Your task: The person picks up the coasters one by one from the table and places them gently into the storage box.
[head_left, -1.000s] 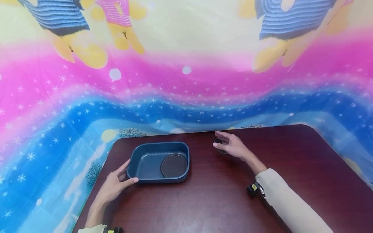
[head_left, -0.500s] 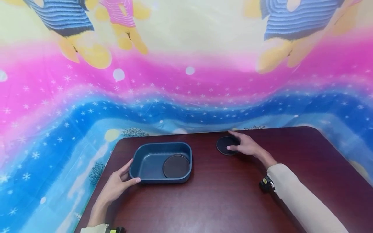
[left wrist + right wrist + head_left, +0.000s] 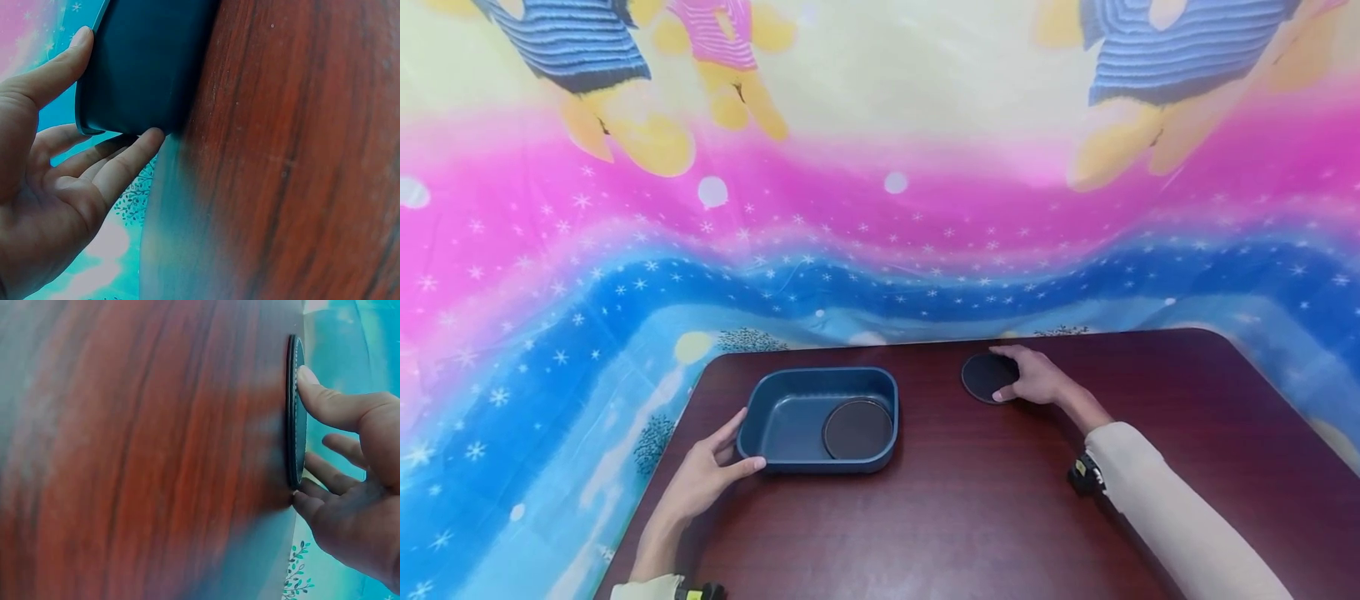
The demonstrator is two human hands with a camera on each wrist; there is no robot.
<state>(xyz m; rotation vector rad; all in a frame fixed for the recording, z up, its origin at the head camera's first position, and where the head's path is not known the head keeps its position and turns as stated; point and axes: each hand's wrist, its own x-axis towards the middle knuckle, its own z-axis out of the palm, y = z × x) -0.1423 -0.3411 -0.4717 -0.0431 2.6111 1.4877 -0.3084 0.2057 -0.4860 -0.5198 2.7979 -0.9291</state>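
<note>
A dark blue rectangular dish with rounded corners sits on the left of the table. Inside it, a dark brown round coaster lies at the right end. My left hand grips the dish's left end, thumb at the near rim and fingers along the side. Toward the table's far edge lies a black round coaster, its edge stitched in white in the right wrist view. My right hand holds it from the right, the thumb on its face and fingers around its far edge.
The dark red wooden table has rounded far corners. A printed cloth in pink, blue and cream hangs right behind it and along both sides. Both wrists carry small black cameras, the right one at the sleeve cuff.
My right hand first covered most of the black coaster, then drew back to the right, showing more of it; its thumb moved to the near edge. The left hand kept its place on the dish.
</note>
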